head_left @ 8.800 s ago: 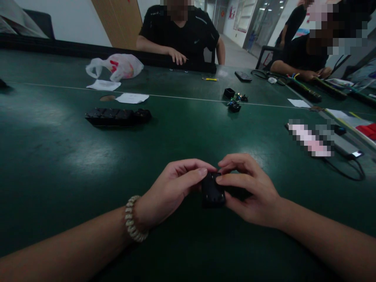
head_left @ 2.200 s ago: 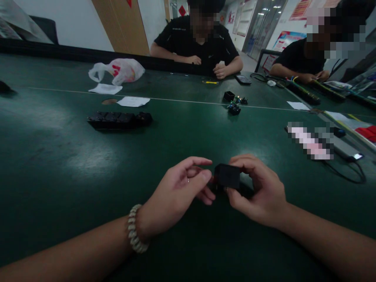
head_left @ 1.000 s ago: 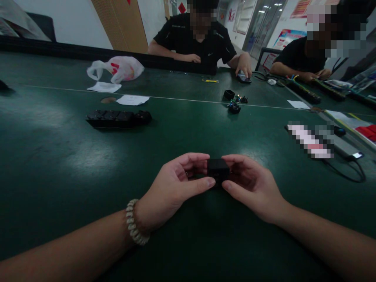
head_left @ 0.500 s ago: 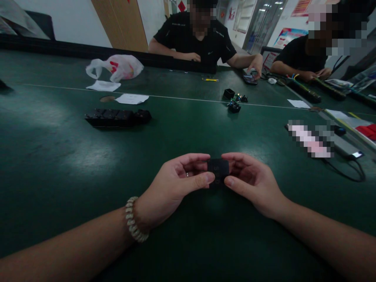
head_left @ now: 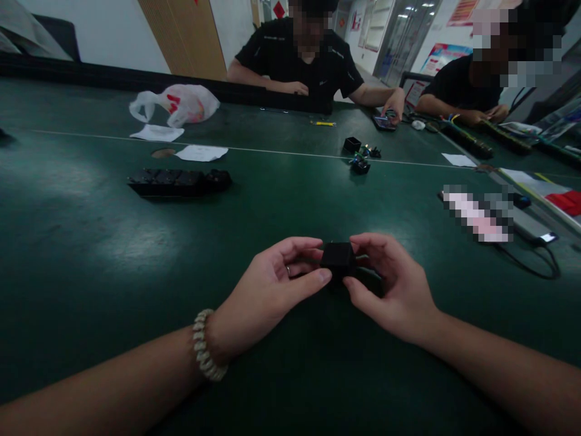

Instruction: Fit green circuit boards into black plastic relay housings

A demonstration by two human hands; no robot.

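A small black box (head_left: 338, 257) with a plain dark top face sits between my two hands at the middle of the view. My left hand (head_left: 284, 272) has its fingers at the box's left side, the thumb by the lower left edge. From the right, my right hand (head_left: 393, 281) curves around it, fingertips at the upper right corner and thumb near the lower right edge. The fingers behind the box are partly hidden. Beyond my hands, a row of black blocks (head_left: 179, 183) lies on the green table (head_left: 254, 206).
Small black parts with green bits (head_left: 361, 162) and an open black box (head_left: 352, 144) lie ahead. A plastic bag (head_left: 190, 104) and paper sheets (head_left: 202, 152) are at the far left. A phone (head_left: 476, 215) with a cable is on the right. Two people sit across the table.
The black box has turned in my fingers: the face with faint markings is out of sight and a plain face shows. My right fingers have shifted slightly.
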